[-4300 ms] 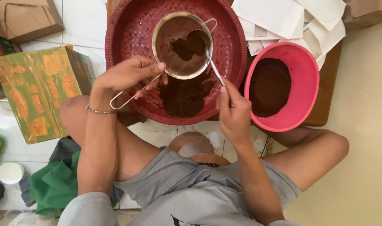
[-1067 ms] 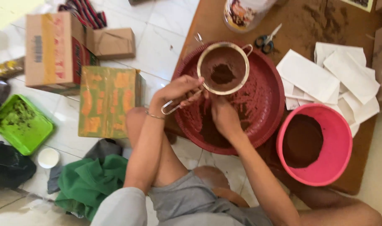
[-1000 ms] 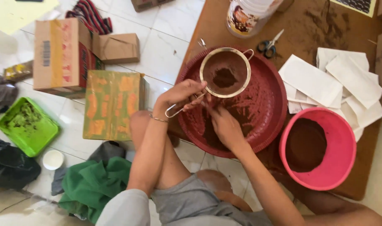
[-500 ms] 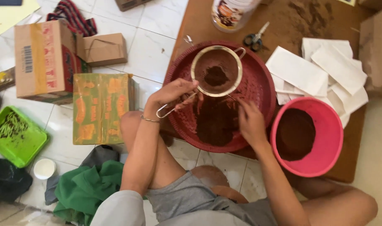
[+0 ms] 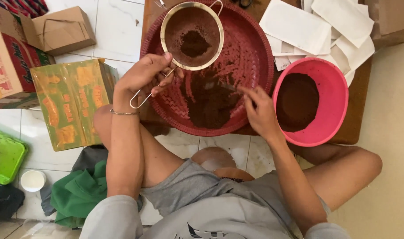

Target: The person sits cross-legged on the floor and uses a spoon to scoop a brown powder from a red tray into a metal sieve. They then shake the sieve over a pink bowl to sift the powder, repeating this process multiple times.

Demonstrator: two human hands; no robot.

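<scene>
Left hand [image 5: 142,77]: closed around the wire handle of a round metal mesh sieve [image 5: 192,35]; the sieve is held above the far-left part of a large red woven round tray [image 5: 255,57]; a small clump of dark brown powder sits in the mesh
Sieve axis: handle runs from the bowl down and left toward the person; bowl lies beyond the left hand, away from the body
Right hand [image 5: 259,110]: fingers pinched on a thin, blurred implement, kind not discernible; its tip points left into the heap of brown powder [image 5: 208,104] on the tray
Key relation: heap lies directly left of the right hand and below-right of the sieve; right hand is nearer the heap
Nearby: pink plastic bowl of brown powder [image 5: 310,99] just right of the tray; white paper envelopes [image 5: 299,26] beyond it; green and orange cardboard box [image 5: 71,102] on the tiled floor [image 5: 115,28], left
</scene>
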